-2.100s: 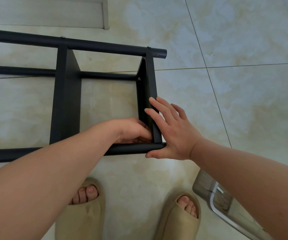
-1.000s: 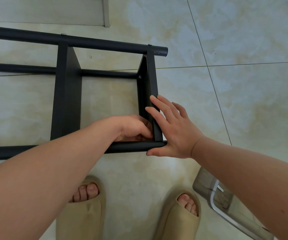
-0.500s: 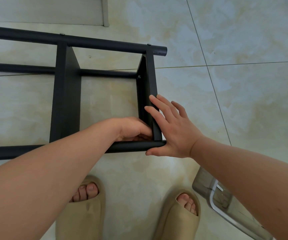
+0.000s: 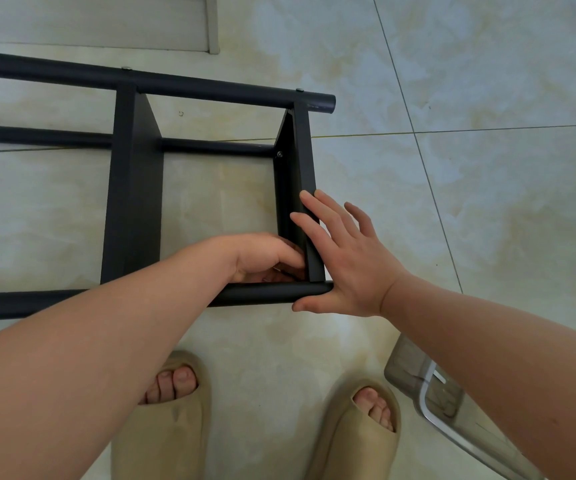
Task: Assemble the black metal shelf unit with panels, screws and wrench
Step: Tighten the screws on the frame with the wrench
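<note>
Floor (image 4: 470, 209): frame (image 4: 210, 86) unmoved. Right hand (image 4: 352, 265) spread on panel (image 4: 302, 157); left hand (image 4: 262, 254) curled, grip unclear.

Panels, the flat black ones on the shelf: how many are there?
2. The left panel stands left of centre; the end panel is further right, touched by the right hand. More may be hidden past the left edge.
</note>
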Demonstrator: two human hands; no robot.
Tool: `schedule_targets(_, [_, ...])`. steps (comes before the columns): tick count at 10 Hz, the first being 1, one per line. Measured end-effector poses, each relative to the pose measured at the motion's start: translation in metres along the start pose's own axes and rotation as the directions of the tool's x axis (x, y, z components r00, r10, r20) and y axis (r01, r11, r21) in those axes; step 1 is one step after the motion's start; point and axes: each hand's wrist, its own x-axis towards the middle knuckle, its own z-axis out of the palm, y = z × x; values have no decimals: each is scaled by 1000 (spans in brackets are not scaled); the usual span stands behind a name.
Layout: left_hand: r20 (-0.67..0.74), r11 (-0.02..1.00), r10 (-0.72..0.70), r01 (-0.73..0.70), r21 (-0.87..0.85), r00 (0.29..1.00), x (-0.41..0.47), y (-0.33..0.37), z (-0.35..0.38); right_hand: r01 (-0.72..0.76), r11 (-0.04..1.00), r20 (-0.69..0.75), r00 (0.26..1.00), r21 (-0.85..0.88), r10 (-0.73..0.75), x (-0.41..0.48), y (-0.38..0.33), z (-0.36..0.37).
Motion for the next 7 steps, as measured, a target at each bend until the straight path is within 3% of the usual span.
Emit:
schedule_targets(2, [-80, 994, 3, 6, 113, 997, -1, 0, 4, 1, 1000, -11, 1000, -1, -1, 0, 0, 1])
schedule_targets(5, [-15, 999, -20, 21, 25, 1000, -1, -1, -3, -3, 1000, -8, 1000, -7, 3, 0, 0, 1])
schedule_targets(7, [-57, 995, -7, 13, 101, 998, -3, 2, 5, 4, 1000, -11, 1000, 5, -4, 0, 1, 1])
